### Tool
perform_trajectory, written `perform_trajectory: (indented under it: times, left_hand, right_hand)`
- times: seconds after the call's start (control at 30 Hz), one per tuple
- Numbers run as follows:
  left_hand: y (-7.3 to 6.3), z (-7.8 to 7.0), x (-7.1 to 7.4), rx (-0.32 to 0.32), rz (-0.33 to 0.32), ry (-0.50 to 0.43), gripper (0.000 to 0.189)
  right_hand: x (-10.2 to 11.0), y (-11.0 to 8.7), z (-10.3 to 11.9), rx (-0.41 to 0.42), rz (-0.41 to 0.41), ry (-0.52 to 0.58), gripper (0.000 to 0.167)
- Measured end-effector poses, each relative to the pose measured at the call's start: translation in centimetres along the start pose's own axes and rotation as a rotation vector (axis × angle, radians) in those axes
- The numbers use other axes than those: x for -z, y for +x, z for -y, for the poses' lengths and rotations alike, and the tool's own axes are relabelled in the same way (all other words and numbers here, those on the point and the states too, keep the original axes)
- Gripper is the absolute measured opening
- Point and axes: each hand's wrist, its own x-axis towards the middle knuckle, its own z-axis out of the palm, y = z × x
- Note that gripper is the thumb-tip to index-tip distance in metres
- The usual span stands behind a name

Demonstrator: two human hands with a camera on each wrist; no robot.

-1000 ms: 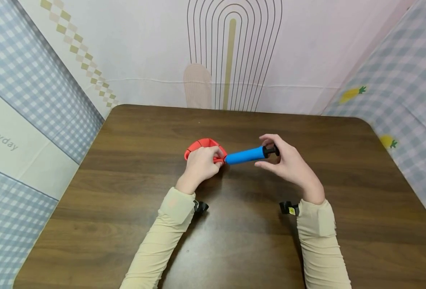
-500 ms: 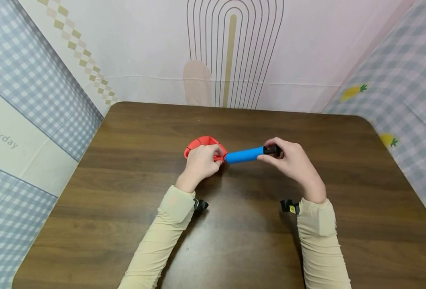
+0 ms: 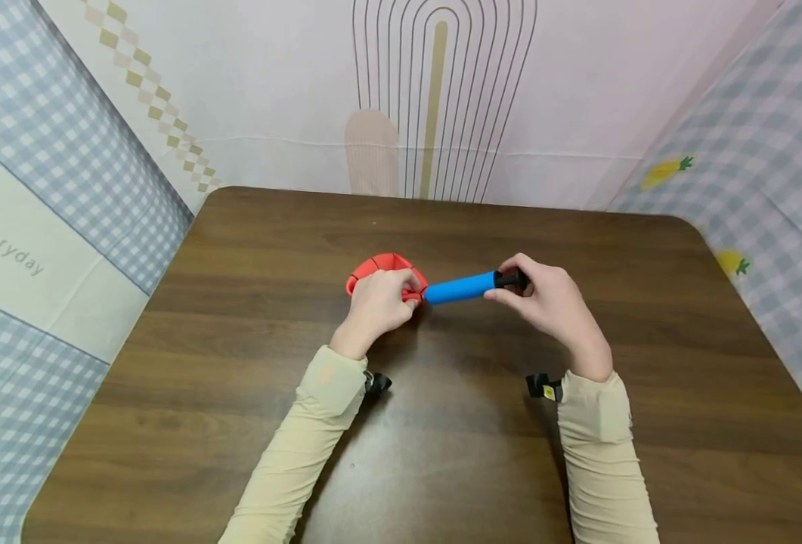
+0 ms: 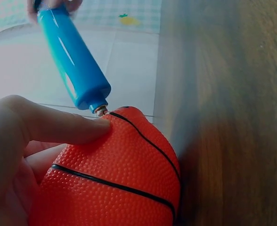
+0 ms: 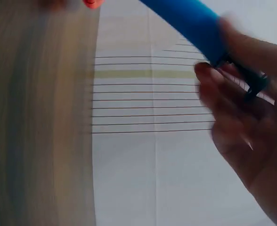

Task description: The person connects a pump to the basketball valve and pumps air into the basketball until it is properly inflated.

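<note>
At the left, the ball (image 3: 380, 264) is held by the left hand (image 3: 376, 308) at or just above the bench (image 3: 441, 453); whether it touches the wood cannot be told. It is red, pebbled and marked with black lines, and in the head view it is seen sunken into a bowl shape. The left hand is closed to a pinch at the end nearest the pump (image 3: 459, 288), with one finger laid along the skin just beside the metal tip (image 4: 101, 111). The ball can be judged light, soft and floppy, hard to break, and given some grip by its pebbling. It is best pinched close around the tip, where the slack skin can be kept from folding away.

In the middle, the pump is held in the air, slightly raised towards the right. Its tip is met by the ball; how deep it sits cannot be told. The blue barrel looks smooth, stiff and light, perhaps a little slippery. The thin tip is likely the weak point, so sideways bending is best avoided.

At the right, the pump's rear end and black handle (image 3: 512, 280) are encircled by the right hand (image 3: 555, 306), its thumb and fingers curved in from opposite sides. For steadiness, the barrel is best gripped around its middle; for sliding, the handle is best taken squarely and moved in line with the barrel.
</note>
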Motion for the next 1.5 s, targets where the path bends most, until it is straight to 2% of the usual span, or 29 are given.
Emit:
perform_trajectory:
  times: [0.1,0.2,0.3,0.33,0.4,0.5,0.57,0.67,0.77,0.83,0.97,1.03,1.13,1.23,1.37,1.5]
  left_hand:
    - [0.0,-0.1,0.1,-0.002,-0.004,0.000,0.016]
    - [0.0,-0.3,0.0,-0.006,0.000,-0.005,0.017]
    - [-0.1,-0.4,-0.2,-0.008,0.005,-0.009,0.016]
    - [-0.1,-0.4,-0.3,-0.008,0.005,-0.008,0.016]
    - [-0.2,-0.4,-0.4,-0.006,0.003,-0.004,0.016]
    - [-0.3,-0.4,-0.4,0.002,0.002,0.002,0.017]
    - [-0.3,-0.3,-0.4,0.006,0.001,0.005,0.017]
    - [-0.3,-0.3,-0.4,0.005,0.000,0.014,0.016]
    - [-0.3,-0.2,-0.4,0.000,0.001,0.021,0.016]
    - [-0.3,-0.2,-0.4,0.001,0.003,0.025,0.016]
    - [-0.1,-0.2,-0.3,0.003,0.033,0.026,0.020]
    - [-0.1,-0.1,-0.3,0.008,0.065,0.031,0.024]
    - [0.1,0.0,-0.3,0.025,0.114,0.076,0.024]
    - [0.1,0.1,-0.5,0.022,0.115,0.144,0.021]
    - [0.1,0.2,-0.9,-0.014,0.050,0.234,0.013]
    - [0.1,0.3,-1.1,-0.036,-0.013,0.278,0.017]
  right_hand:
    - [0.0,0.1,-0.1,-0.008,-0.006,-0.015,0.043]
    - [0.0,0.0,-0.2,0.033,0.010,-0.025,0.047]
    - [0.1,-0.2,-0.1,0.042,-0.013,-0.050,0.035]
    - [0.2,-0.3,-0.2,0.033,-0.016,-0.051,0.035]
    - [0.2,-0.3,-0.3,0.014,0.015,-0.032,0.042]
    - [0.1,-0.2,-0.5,0.031,0.065,-0.005,0.049]
    - [0.0,-0.2,-0.5,0.035,0.075,-0.024,0.043]
    - [0.0,-0.2,-0.2,-0.016,0.049,-0.074,0.030]
    - [0.1,-0.2,-0.1,-0.079,0.049,-0.078,0.032]
    - [0.1,0.0,-0.2,-0.057,0.060,-0.050,0.036]
    - [0.1,0.1,-0.6,0.075,0.069,-0.015,0.042]
    - [0.1,0.0,-0.7,0.093,0.073,-0.022,0.039]
    - [0.0,0.0,-0.8,0.049,0.069,-0.052,0.035]
    - [-0.1,-0.1,-0.9,-0.005,0.073,-0.060,0.030]
    - [-0.5,0.0,-1.1,-0.090,0.078,-0.041,0.026]
    - [-0.8,0.1,-1.2,-0.175,0.103,0.009,0.032]
